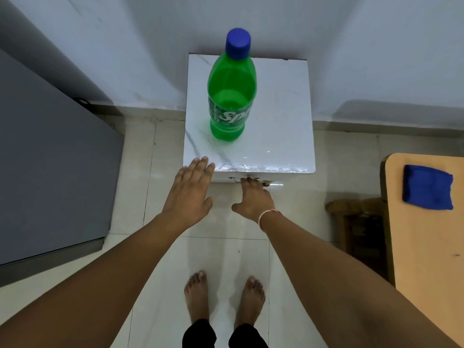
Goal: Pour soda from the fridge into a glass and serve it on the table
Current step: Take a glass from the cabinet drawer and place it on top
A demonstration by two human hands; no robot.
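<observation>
On top of a small white marble-patterned cabinet (276,109), toward its far left corner, green soda bottle (231,96) stands upright, blue cap on, about half full, label partly readable. Both hands are at the cabinet's near edge, well short of the bottle, not touching it. Left hand (188,194) is flat, fingers straight and close together, fingertips at the near left corner of the top, holding nothing. Right hand (253,197) reaches to the front face just under the near edge; its fingers curl over something small there, maybe a handle or latch, too hidden to name, thumb sticking out to the left. Can't tell how firmly it grips. Thin red-and-white thread band (266,217) on the right wrist. Cabinet stands against a pale grey-white wall (351,33) on glossy light floor tiles (226,257). Grey fridge (50,159) fills the left side, cut off by the frame edge, door looks closed. At right, a tan wooden table (426,234) with a folded blue cloth (428,187) on it, only partly in frame; a dark wooden stool or chair (356,222) beside it, hard to make out. Bare feet (223,297) and dark trouser hems at bottom centre. Cabinet front is mostly out of sight from this angle.
</observation>
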